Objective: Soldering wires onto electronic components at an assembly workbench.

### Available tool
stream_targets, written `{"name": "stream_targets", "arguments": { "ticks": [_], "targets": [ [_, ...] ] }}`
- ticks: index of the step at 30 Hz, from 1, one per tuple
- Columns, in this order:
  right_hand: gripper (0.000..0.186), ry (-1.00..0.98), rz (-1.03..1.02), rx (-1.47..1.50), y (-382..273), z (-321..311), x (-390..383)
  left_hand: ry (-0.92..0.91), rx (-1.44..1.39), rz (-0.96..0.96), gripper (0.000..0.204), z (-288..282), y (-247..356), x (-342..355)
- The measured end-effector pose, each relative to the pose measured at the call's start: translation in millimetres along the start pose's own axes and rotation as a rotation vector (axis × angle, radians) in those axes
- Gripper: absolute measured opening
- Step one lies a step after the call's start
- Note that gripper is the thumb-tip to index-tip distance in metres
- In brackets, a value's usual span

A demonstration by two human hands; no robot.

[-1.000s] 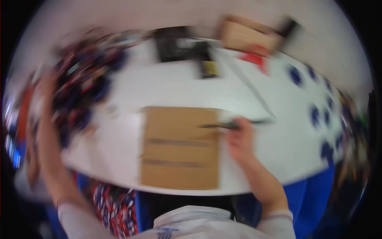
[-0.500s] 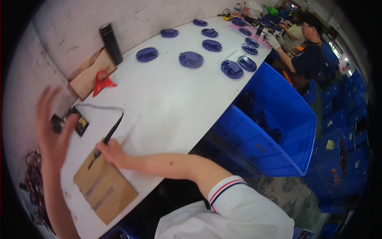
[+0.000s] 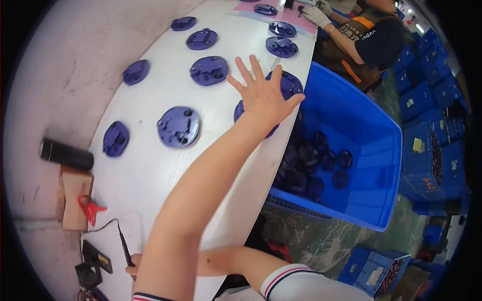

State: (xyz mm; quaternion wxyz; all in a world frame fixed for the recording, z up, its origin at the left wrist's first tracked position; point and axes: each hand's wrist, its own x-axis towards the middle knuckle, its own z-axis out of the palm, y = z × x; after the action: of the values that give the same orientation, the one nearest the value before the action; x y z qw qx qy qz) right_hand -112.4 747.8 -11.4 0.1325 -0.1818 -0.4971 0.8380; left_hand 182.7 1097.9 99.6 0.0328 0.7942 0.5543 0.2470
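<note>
Under a pale, scuffed workshop wall [image 3: 75, 80], a long white bench [image 3: 223, 165] curves away, an open blue bin [image 3: 371, 150] beside its right edge. A co-worker [image 3: 381, 42] in white gloves [image 3: 315, 16] sits farther along, head cropped by the upper edge. The left hand [image 3: 263, 98] is spread wide, palm down, over two purple oval shells [image 3: 291, 84]; it covers much of both, and contact cannot be told. More purple shells [image 3: 179, 126] lie on the bench left of that hand and beyond it, well apart from the right hand [image 3: 134, 266]. Low in view, that hand grips a corded, pen-shaped black tool [image 3: 124, 244]; the left forearm [image 3: 196, 195] hides much of the grip and the tool's lower end. Dark pieces [image 3: 309, 155] in the bin are hard to make out.
</note>
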Motion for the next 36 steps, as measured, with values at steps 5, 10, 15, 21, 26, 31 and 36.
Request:
{"name": "stream_targets", "arguments": {
  "ticks": [5, 10, 15, 21, 26, 31, 36],
  "targets": [
    [0.034, -0.035, 0.009, 0.119, -8, -17, 3, -0.319, 0.099, -0.219, 0.075, 37, -18, 53],
    [0.033, -0.07, 0.017, 0.241, -26, -22, -1, -0.402, 0.117, -0.368, 0.073, -24, -83, 8],
    [0.03, -0.152, 0.076, 0.139, -57, -37, 5, -0.642, 0.015, -0.468, 0.077, -99, -138, -24],
    [0.034, -0.154, 0.082, 0.042, -41, -16, 14, 0.019, 0.09, -0.011, 0.084, -1, -156, 132],
    [0.046, -0.02, -0.11, -0.019, -31, 16, 51, -0.06, -0.009, -0.409, 0.1, 87, -105, 211],
    [0.04, -0.021, -0.063, 0.101, -42, -5, 41, -0.057, 0.095, -0.013, 0.097, 129, -64, 210],
    [0.036, 0.002, -0.029, 0.189, -50, -29, 19, -0.202, 0.338, 0.13, 0.089, 81, -128, 224]
  ]
}}
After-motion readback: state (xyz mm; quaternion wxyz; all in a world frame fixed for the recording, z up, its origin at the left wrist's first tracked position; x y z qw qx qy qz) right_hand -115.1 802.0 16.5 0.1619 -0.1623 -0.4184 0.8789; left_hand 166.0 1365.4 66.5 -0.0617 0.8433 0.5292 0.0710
